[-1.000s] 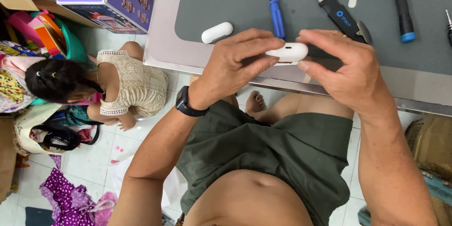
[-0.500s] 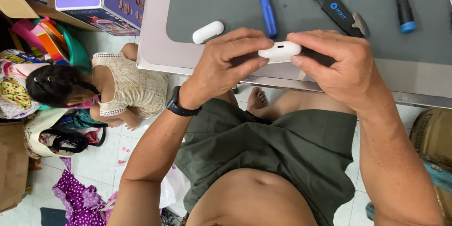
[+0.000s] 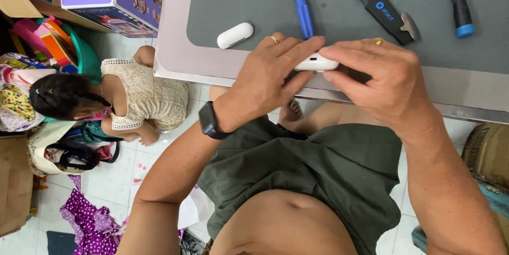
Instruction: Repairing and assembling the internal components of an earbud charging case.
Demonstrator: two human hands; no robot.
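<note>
Snugly pinched, white case (image 3: 316,63), between both hands' fingers (image 3: 297,50)

A blue screwdriver (image 3: 304,13), black pry tool (image 3: 384,12) and white oval case (image 3: 235,35) lie on the grey mat (image 3: 249,0).

The small white glossy plastic case with rounded ends (image 3: 316,63) is held in the air over the front edge of the table, not resting on it. It lies on its long side, almost level. Only a short part of it is visible; both ends are covered by fingers. On the visible side there is a small dark oval opening. The left hand (image 3: 270,82) grips its left end, with the fingers on top and the thumb below. The right hand (image 3: 379,77) grips its right end in the same way. Whether the case is open or closed cannot be told.
</note>
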